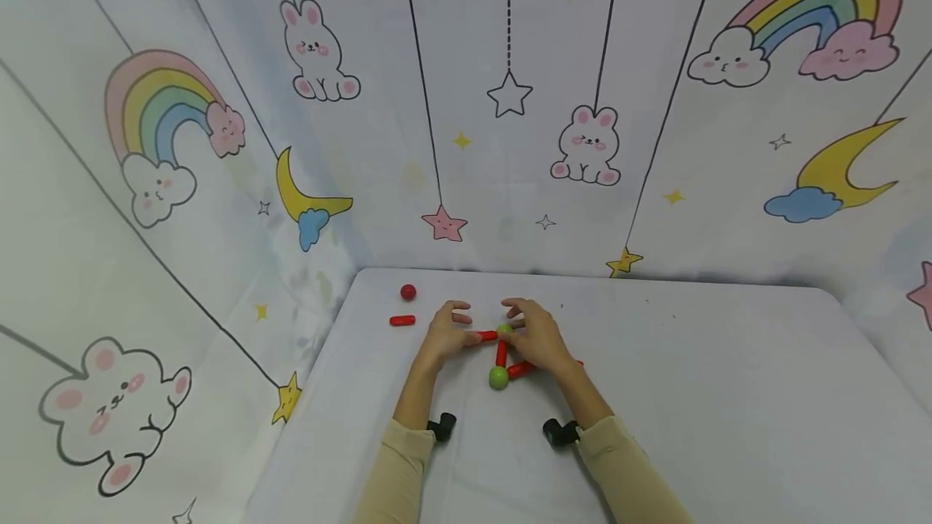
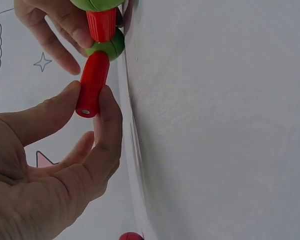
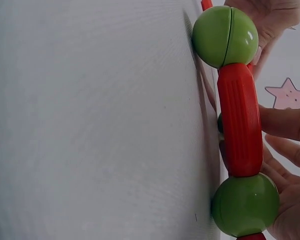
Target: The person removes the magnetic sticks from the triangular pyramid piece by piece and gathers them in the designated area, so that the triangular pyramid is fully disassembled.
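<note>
My left hand (image 1: 446, 338) pinches a short red rod (image 2: 92, 82) between thumb and index finger. The rod's far end meets a green ball (image 1: 504, 331). Around that ball are the thumb and fingers of my right hand (image 1: 541, 338), partly hiding it. From the same ball a ribbed red rod (image 1: 501, 354) leads toward me to a nearer green ball (image 1: 498, 378). Another red rod (image 1: 520, 369) runs rightward from the nearer ball, passing under my right hand and wrist. In the right wrist view, a ribbed red rod (image 3: 240, 120) joins two green balls, the lower one (image 3: 246, 205) close beside my right hand.
A loose red ball (image 1: 408, 292) and a loose red rod (image 1: 402, 320) lie at the table's far left. The white-covered table (image 1: 728, 395) ends at a patterned cloth wall (image 1: 510, 184) behind and to the left. Black wrist cameras (image 1: 561, 433) sit on both wrists.
</note>
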The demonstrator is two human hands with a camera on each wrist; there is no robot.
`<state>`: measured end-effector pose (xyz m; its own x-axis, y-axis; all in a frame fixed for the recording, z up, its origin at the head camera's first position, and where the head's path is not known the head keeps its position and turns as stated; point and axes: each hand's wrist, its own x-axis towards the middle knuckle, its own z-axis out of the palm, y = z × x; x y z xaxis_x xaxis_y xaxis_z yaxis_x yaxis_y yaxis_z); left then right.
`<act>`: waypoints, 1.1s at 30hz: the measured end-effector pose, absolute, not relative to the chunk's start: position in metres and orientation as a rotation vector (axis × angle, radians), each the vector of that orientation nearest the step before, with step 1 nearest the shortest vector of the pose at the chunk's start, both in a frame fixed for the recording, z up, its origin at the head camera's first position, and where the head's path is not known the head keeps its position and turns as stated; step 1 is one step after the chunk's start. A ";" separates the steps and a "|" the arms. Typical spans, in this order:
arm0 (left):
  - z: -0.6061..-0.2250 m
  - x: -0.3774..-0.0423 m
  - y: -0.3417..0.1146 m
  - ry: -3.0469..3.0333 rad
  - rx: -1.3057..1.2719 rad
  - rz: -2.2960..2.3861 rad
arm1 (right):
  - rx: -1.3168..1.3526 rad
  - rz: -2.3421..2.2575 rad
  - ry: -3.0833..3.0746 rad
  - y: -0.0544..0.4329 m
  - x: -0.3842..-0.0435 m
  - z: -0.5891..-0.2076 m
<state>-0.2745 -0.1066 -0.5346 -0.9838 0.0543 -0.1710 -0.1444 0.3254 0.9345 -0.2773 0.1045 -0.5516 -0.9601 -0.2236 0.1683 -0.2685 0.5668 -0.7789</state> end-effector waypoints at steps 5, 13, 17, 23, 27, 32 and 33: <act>-0.533 -0.275 -0.105 2.406 -0.087 1.728 | 0.421 1.367 -2.750 0.105 -0.278 -0.552; -0.529 -0.275 -0.118 2.424 -0.099 1.721 | 0.368 1.294 -2.794 0.107 -0.280 -0.554; -0.525 -0.274 -0.130 2.402 -0.129 1.758 | 0.367 1.315 -2.794 0.110 -0.281 -0.556; -0.524 -0.275 -0.143 2.407 -0.084 1.723 | 0.379 1.350 -2.786 0.110 -0.281 -0.553; -0.522 -0.275 -0.152 2.383 -0.089 1.745 | 0.373 1.354 -2.789 0.110 -0.279 -0.550; -0.520 -0.275 -0.167 2.360 -0.104 1.790 | 0.374 1.350 -2.773 0.111 -0.279 -0.551; -0.519 -0.274 -0.170 2.366 -0.107 1.796 | 0.375 1.349 -2.771 0.111 -0.279 -0.551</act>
<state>-0.2745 -0.1696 -0.5195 -0.9832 0.0449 -0.1769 -0.1584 0.2722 0.9491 -0.2793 0.1115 -0.5513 -0.9701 -0.1997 0.1377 -0.2316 0.5937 -0.7707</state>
